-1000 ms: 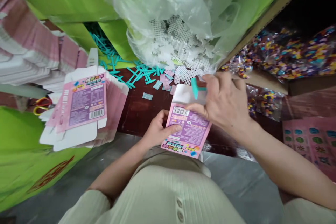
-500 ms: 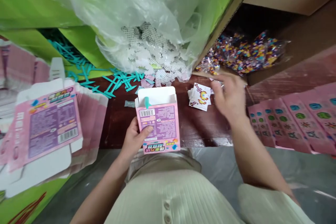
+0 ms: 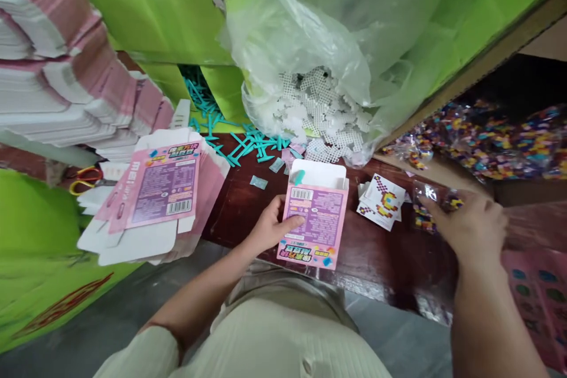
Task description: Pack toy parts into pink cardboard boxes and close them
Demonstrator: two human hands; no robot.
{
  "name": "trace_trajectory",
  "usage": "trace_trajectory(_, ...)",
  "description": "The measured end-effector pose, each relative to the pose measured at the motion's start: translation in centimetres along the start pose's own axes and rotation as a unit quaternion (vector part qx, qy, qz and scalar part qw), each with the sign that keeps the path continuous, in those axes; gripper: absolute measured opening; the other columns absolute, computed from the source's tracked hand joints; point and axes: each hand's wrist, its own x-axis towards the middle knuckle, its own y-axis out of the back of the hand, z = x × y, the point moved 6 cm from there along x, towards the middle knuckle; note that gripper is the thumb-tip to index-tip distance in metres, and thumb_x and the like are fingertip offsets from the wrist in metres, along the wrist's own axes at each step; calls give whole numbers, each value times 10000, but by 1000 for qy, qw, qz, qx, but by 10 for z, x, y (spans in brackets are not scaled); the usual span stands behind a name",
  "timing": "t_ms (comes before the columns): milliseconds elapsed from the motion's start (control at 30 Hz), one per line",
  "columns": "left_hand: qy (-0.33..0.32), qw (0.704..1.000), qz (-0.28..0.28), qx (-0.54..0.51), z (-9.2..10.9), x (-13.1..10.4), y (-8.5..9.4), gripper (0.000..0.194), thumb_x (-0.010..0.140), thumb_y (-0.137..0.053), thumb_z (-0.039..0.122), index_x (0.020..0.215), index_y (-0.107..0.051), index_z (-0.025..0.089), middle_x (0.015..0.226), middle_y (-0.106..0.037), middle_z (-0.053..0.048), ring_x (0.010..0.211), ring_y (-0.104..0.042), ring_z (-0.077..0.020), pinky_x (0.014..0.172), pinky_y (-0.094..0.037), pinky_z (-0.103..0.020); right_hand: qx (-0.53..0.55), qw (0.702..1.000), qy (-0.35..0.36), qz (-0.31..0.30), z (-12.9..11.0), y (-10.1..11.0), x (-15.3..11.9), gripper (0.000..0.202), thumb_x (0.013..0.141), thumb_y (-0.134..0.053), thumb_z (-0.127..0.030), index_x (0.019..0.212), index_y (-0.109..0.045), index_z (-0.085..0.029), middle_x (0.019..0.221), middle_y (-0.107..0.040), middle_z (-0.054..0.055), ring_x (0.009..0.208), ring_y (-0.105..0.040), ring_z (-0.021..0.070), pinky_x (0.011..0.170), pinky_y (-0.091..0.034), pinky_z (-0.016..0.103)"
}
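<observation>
My left hand [image 3: 269,228] grips a small pink carton [image 3: 313,221] by its left side, holding it upright at the table's near edge with its top flaps open. A teal plastic piece [image 3: 299,176] pokes out of the opening. My right hand [image 3: 469,223] is off to the right, closed on a small clear bag of coloured beads [image 3: 426,207] just above the dark table. A little stack of printed pattern cards [image 3: 381,200] lies flat between the carton and that bag.
A clear sack of white pegboards [image 3: 319,107] spills onto the table behind the carton, beside scattered teal tweezers [image 3: 239,143]. Flat pink cartons [image 3: 160,189] are stacked at left, with scissors [image 3: 84,179]. Bead bags [image 3: 496,137] fill a cardboard box at right. Pink sheets [image 3: 538,292] lie far right.
My right hand let the teal piece into the carton, swung right past the pattern cards, and now has a bead bag in its fingers. The left hand kept holding the carton.
</observation>
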Motion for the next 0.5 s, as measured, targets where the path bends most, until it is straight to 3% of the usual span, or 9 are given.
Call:
trace_trajectory(67, -6, 998, -17, 56, 5, -5, -9, 561, 833, -855, 484, 1253, -608, 206, 1187, -771, -81, 1055, -728, -249, 942, -573, -371, 29, 999, -6, -18, -59, 3, 1, 524, 858, -629, -811, 1123, -683, -362, 956, -742, 154, 921, -752, 461, 713, -583, 624)
trace_trajectory(133, -14, 993, -35, 110, 10, -12, -20, 581, 850, -847, 456, 1314, -586, 223, 1223, -767, -79, 1073, -731, -259, 953, -569, -383, 125, 986, 39, -104, -129, -8, 0, 550, 915, -651, -726, 1254, -642, -293, 1103, -762, 157, 969, -762, 379, 815, -627, 562)
trace_trajectory(167, -18, 991, -42, 128, 13, -14, -24, 588, 852, -847, 441, 1330, -579, 228, 1225, -767, -76, 1076, -731, -261, 956, -567, -386, 150, 975, 84, -144, -162, -15, -1, 541, 934, -645, -709, 1253, -641, -272, 1091, -775, 147, 968, -765, 360, 823, -632, 537)
trace_trajectory(233, -17, 991, -50, 126, 19, -19, -26, 569, 863, -836, 415, 1334, -577, 230, 1212, -765, -69, 1075, -733, -258, 947, -571, -379, 182, 955, 127, -196, -206, -25, 0, 422, 1019, -582, -606, 1227, -655, -245, 1021, -794, 118, 928, -771, 316, 818, -630, 484)
trace_trajectory(300, -9, 994, -54, 94, 22, -21, -19, 535, 875, -824, 402, 1317, -582, 224, 1202, -761, -66, 1072, -734, -248, 937, -580, -367, 241, 929, 133, -248, -224, -32, 3, 292, 1092, -492, -447, 1219, -662, -246, 1021, -807, 79, 879, -775, 247, 795, -624, 403)
trace_trajectory(400, -5, 995, -51, 83, 23, -25, 2, 530, 852, -856, 387, 1284, -600, 217, 1212, -752, -64, 1088, -724, -237, 969, -577, -359, 322, 878, 173, -310, -224, -32, 11, 261, 1112, -445, -314, 1230, -676, -286, 1142, -803, 30, 954, -770, 184, 854, -611, 348)
trace_trajectory(500, -2, 997, -33, 74, 19, -28, 24, 524, 847, -864, 385, 1271, -608, 216, 1207, -751, -58, 1074, -720, -223, 956, -582, -341, 305, 885, 226, -270, -208, -42, 35, 233, 1088, -527, -373, 1217, -711, -312, 1265, -760, 47, 1178, -708, 233, 1027, -567, 445)
